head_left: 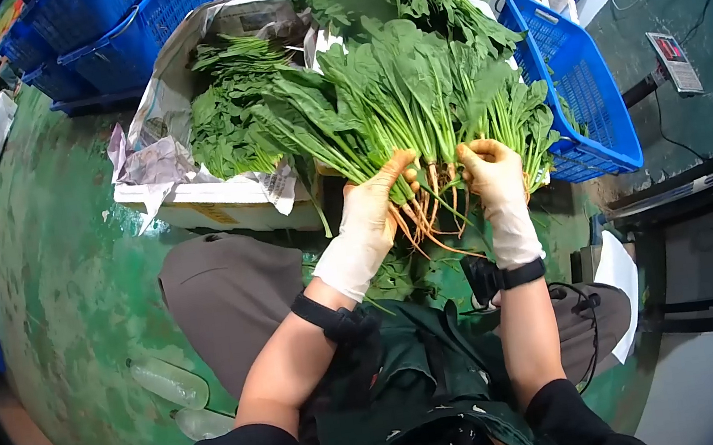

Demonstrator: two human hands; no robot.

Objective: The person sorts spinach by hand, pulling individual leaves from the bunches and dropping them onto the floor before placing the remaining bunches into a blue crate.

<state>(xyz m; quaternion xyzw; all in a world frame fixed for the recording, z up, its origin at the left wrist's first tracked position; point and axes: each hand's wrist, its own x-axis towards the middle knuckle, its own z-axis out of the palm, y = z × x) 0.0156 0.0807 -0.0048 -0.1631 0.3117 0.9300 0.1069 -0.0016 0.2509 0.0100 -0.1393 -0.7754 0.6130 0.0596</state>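
A broad bunch of leafy greens (pixel 398 91) with orange-pink roots spreads in front of me, leaves pointing away. My left hand (pixel 376 202), in a whitish glove, is closed around stems and roots at the bunch's left side. Gloved as well, my right hand (pixel 496 186) pinches stems at the right side, its fingertips near the roots. Thin roots hang between the two hands. Left of the bunch, more greens (pixel 238 112) lie in a white foam box (pixel 191 195) lined with newspaper. Further greens lie beyond and beside the held ones.
A blue crate (pixel 577 85) stands at the right, near a digital scale (pixel 675 62). Stacked blue crates (pixel 113 52) are at the upper left. Plastic bottles (pixel 169 382) lie on the wet green floor (pixel 86 285). A black-framed stand (pixel 693 246) is at the right.
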